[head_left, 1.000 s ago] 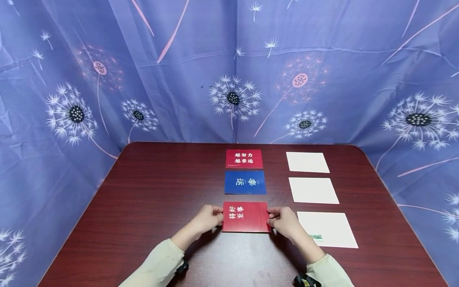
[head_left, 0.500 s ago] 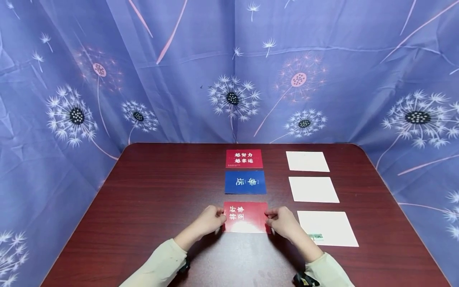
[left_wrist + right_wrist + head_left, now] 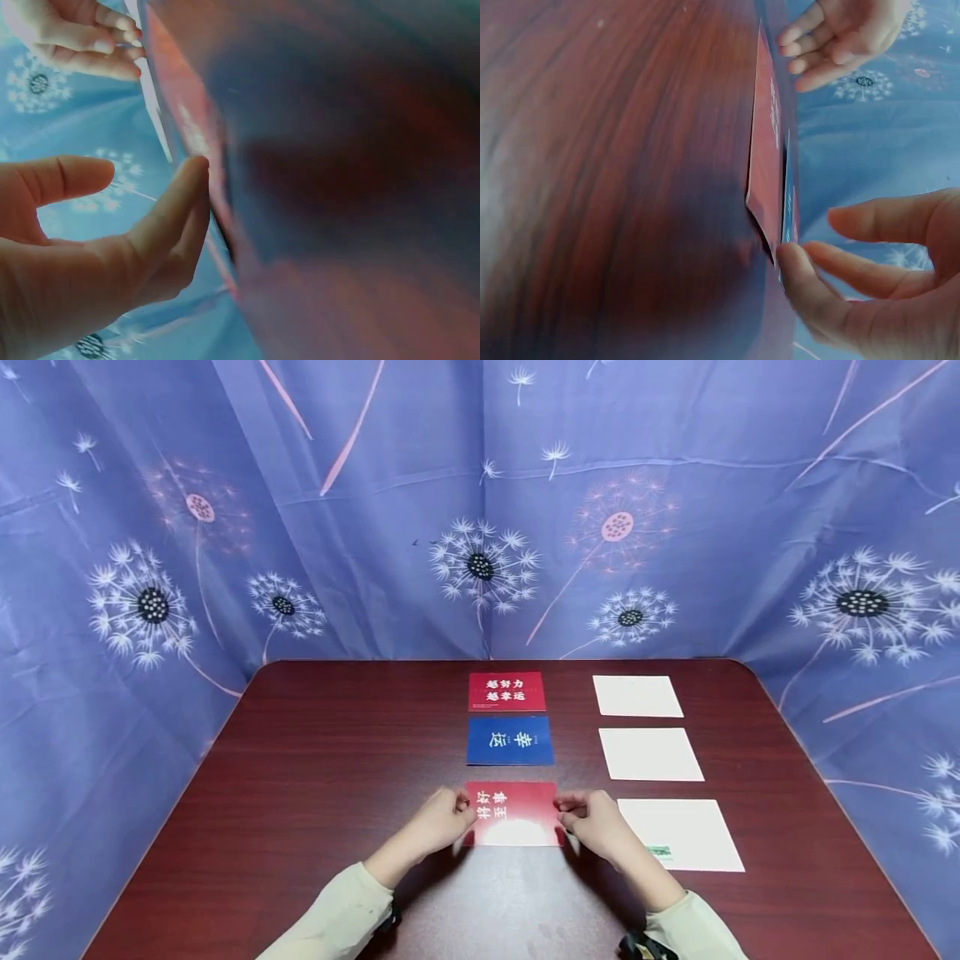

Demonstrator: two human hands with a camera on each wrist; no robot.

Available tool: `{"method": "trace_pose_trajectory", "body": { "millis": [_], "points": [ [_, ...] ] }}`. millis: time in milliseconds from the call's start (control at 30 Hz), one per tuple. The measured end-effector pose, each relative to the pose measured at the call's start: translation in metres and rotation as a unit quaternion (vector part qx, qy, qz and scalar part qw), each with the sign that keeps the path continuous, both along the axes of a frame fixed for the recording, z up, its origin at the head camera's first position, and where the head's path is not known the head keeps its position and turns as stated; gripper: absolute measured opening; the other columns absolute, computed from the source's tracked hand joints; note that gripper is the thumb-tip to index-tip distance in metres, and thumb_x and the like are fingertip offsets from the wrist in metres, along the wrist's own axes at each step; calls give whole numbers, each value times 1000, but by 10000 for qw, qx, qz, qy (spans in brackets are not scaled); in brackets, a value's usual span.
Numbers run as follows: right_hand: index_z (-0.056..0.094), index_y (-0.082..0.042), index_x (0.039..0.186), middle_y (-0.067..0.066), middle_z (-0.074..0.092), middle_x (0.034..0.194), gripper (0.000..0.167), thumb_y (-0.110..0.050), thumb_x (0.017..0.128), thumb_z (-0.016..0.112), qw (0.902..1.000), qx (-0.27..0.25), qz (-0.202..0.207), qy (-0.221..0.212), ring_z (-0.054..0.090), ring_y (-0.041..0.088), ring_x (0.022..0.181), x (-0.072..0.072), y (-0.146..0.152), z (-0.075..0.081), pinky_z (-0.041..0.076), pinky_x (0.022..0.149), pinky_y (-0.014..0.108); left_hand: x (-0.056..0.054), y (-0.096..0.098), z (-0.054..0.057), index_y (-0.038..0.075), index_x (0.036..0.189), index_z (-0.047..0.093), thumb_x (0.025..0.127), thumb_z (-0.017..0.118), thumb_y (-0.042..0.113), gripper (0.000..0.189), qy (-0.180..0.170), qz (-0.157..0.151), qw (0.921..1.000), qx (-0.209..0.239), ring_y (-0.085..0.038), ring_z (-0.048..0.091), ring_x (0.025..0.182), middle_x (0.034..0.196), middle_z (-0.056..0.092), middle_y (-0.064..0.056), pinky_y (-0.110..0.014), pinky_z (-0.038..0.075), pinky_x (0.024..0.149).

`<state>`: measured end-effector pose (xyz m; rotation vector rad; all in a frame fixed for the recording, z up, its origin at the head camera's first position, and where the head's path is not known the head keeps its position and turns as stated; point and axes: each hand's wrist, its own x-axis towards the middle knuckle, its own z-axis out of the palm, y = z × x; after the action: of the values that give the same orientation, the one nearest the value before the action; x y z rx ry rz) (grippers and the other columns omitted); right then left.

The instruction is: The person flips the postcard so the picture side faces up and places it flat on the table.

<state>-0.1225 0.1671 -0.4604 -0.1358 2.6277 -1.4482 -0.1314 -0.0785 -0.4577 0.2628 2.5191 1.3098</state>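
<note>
A red card point(image 3: 525, 806) with white characters lies on the table in front of me, a bright glare on its near half. At its left edge is my left hand point(image 3: 441, 821); in the left wrist view thumb and fingers point(image 3: 169, 214) stand apart with nothing pinched, a fingertip by the card's edge. My right hand point(image 3: 596, 821) is at the right edge; in the right wrist view one fingertip touches or nearly touches the card's corner and the others are spread. Beyond lie a blue card point(image 3: 510, 741) and another red card point(image 3: 507, 692), in one column.
To the right, three white cards form a second column: a far one point(image 3: 637, 696), a middle one point(image 3: 651, 753) and a near one point(image 3: 686, 837) with a small green picture. The dark red wooden table point(image 3: 315, 752) ends at a blue dandelion-patterned curtain point(image 3: 375, 543).
Both hands stay at the red card's two ends, their fingers loosening from its edges. Glare has appeared on the card's near half. The view has shifted slightly.
</note>
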Motion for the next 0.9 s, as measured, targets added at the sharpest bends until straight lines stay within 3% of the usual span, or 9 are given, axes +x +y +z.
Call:
{"method": "trace_pose_trajectory", "body": {
  "millis": [133, 267, 367, 500, 633, 767, 900],
  "points": [
    [63, 12, 113, 21, 67, 104, 28, 6, 86, 62, 9984, 184, -33, 539, 67, 31, 92, -2, 11, 3, 56, 79, 37, 2, 20, 11, -16, 117, 54, 83, 61, 4, 40, 426, -13, 9989, 187, -18, 55, 77, 92, 56, -13, -34, 52, 76],
    [62, 11, 116, 26, 65, 109, 28, 3, 89, 62, 9956, 189, -229, 893, 65, 35, 98, -2, 33, 8, 55, 84, 41, 1, 49, 17, -15, 123, 52, 83, 59, 4, 45, 354, -131, 9955, 869, -31, 60, 99, 111, 57, -25, -38, 52, 88],
    [60, 13, 118, 28, 66, 108, 30, 1, 90, 61, 9928, 313, -464, 1055, 65, 38, 97, -1, 55, 11, 55, 82, 42, -2, 72, 18, -12, 129, 49, 87, 58, 6, 47, -56, -234, 9890, 1457, -38, 55, 115, 124, 55, -27, -43, 46, 98],
    [58, 12, 121, 26, 68, 104, 34, -7, 93, 60, 9858, 902, -809, 1166, 67, 32, 93, 1, 88, 11, 55, 78, 32, -6, 99, 15, -9, 136, 43, 89, 58, 6, 52, -631, -243, 9754, 2098, -38, 47, 126, 137, 49, -24, -43, 40, 105],
    [53, 15, 125, 29, 66, 107, 41, -14, 96, 56, 9803, 1307, -1000, 1092, 66, 38, 96, 7, 121, 13, 52, 72, 22, -8, 124, 9, -7, 139, 41, 87, 59, 5, 56, -958, -42, 9626, 2533, -34, 44, 130, 142, 45, -21, -42, 37, 108],
    [44, 18, 131, 35, 57, 118, 50, -20, 100, 51, 9810, 1448, -1086, 693, 57, 50, 107, 14, 151, 15, 53, 73, 26, -4, 143, 6, -8, 142, 35, 85, 58, 2, 62, -1253, 89, 9485, 2907, -35, 41, 133, 144, 42, -23, -43, 33, 110],
    [33, 20, 136, 38, 47, 129, 60, -28, 103, 42, 9821, 1585, -1021, -24, 47, 54, 116, 18, 173, 17, 51, 86, 49, 4, 155, 6, -11, 143, 30, 83, 57, 1, 67, -1637, 49, 9352, 3141, -35, 37, 135, 145, 39, -26, -44, 29, 112]
  ]
}}
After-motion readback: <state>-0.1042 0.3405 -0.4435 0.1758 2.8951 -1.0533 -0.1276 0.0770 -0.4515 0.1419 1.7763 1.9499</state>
